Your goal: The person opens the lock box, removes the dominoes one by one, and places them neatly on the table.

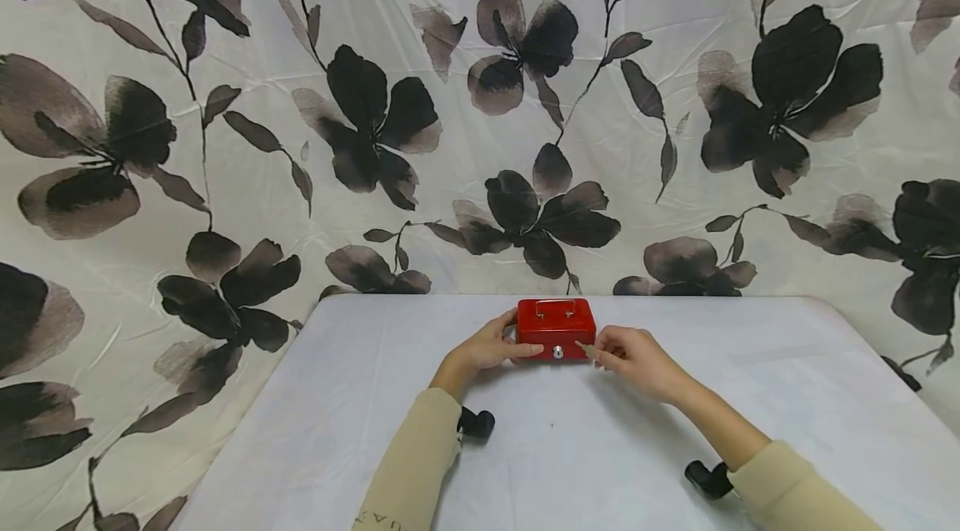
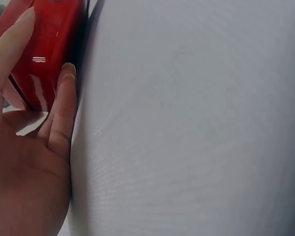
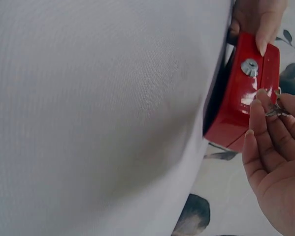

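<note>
A red metal cash box (image 1: 557, 334) stands near the far edge of the table, its wire handle (image 1: 555, 310) on the lid and a round silver lock (image 3: 249, 67) on the front. My left hand (image 1: 486, 346) holds the box at its left end, thumb across the front and fingers round the side, as the left wrist view shows on the red wall (image 2: 44, 59). Just right of the lock, my right hand (image 1: 637, 360) pinches a small key (image 3: 276, 112) between thumb and fingers. The key is in front of the box, apart from the keyhole.
A white cloth covers the table (image 1: 375, 398). Behind it hangs a white sheet (image 1: 442, 131) with dark flowers. Black wrist mounts (image 1: 477, 423) show by both sleeves.
</note>
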A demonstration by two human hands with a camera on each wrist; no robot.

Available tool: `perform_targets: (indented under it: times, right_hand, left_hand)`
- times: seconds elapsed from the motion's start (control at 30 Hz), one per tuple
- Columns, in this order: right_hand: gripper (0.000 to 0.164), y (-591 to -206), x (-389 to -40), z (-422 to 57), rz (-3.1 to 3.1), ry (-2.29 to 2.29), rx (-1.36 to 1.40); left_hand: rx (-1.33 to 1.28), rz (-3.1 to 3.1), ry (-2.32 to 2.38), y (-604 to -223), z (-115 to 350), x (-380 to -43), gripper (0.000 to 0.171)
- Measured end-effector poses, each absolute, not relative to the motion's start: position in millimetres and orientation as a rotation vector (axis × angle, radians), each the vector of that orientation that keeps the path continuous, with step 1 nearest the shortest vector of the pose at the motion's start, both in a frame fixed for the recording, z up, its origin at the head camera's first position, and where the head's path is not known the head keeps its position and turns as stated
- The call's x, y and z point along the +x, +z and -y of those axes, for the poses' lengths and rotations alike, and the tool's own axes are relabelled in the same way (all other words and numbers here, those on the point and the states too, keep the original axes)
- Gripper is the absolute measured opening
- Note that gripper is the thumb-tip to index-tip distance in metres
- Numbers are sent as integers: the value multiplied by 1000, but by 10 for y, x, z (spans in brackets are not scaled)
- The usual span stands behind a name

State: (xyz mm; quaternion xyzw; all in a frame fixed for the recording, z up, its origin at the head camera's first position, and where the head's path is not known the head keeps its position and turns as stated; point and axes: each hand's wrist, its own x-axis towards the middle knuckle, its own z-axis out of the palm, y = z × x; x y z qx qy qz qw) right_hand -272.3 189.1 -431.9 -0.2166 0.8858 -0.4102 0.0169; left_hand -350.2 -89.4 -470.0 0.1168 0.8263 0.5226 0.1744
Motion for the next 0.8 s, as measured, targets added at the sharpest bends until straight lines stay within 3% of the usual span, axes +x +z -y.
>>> perform_targets:
  times: [0.3, 0.8]
  right_hand:
    - [6, -4358, -2724, -1780, -2843, -1137, -801]
    - [4, -4393, -2720, -1678, -2859, -1085, -742]
  left_hand:
    - [335, -2336, 1493, -4700, 882, -3524, 99]
    - [320, -2325, 1512, -4722, 891, -3551, 100]
